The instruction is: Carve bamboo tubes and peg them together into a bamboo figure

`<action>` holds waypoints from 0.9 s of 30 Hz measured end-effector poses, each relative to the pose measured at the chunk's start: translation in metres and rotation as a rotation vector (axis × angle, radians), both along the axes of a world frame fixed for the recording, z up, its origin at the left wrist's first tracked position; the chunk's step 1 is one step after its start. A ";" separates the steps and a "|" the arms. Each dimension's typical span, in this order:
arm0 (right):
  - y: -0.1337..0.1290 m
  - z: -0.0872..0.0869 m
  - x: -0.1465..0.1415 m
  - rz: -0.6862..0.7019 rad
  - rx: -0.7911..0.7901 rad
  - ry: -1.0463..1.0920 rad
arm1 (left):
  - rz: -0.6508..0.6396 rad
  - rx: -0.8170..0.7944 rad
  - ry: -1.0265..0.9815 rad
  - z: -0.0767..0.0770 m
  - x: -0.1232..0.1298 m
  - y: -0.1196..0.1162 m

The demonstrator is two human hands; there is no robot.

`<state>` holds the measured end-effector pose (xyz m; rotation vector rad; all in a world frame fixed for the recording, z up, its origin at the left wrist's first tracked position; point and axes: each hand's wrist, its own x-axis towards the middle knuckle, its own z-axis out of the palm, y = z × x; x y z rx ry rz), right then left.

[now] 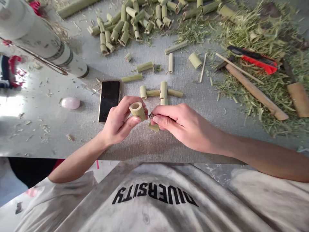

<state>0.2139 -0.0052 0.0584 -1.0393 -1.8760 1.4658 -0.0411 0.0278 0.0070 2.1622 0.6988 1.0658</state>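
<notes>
Over the flat grey tabletop (135, 149), the grip of the left hand (118, 124) clasped the pale-green, hollow bamboo cylinder (138, 112), presumably bracing its wall against the thin, dark metal tool (151, 116) pinched by the right hand (184, 125) at three o'clock.

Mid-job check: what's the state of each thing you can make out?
Left hand: closed on the bamboo ring.
Right hand: pinching the thin dark tool.
Bamboo ring: held, hollow end facing up.
Thin dark tool: tip at the ring's side.
Phone: face up on the table, screen dark.
Bamboo assembly: lying down, apparently joined.
Cut bamboo pieces: heaped.
Pink rounded object: resting on the table.
Red-and-black tool: lying on shavings.
</notes>
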 end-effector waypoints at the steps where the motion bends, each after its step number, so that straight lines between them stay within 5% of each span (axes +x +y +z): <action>1: 0.000 0.001 0.000 -0.002 -0.039 0.019 | 0.004 0.007 -0.001 0.000 0.000 0.000; 8: -0.004 -0.001 -0.005 -0.028 -0.267 0.200 | 0.043 0.170 -0.031 -0.005 0.002 0.001; 15: -0.016 -0.003 -0.015 0.078 -0.852 0.611 | 0.109 0.224 0.013 -0.002 0.003 -0.002; 17: -0.016 -0.002 -0.016 0.073 -0.874 0.600 | 0.108 0.207 0.049 0.001 0.002 -0.003; 19: -0.014 -0.003 -0.014 0.026 -0.673 0.469 | 0.132 0.169 0.060 0.004 0.001 -0.004; 21: -0.012 -0.006 -0.012 -0.036 -0.295 0.222 | 0.119 0.055 0.002 0.004 0.000 -0.003; 24: -0.010 -0.007 -0.008 -0.087 0.249 -0.217 | 0.024 -0.161 -0.078 0.002 0.002 0.001; 27: -0.009 -0.005 -0.003 -0.091 0.593 -0.552 | -0.083 -0.352 -0.145 0.002 0.004 0.004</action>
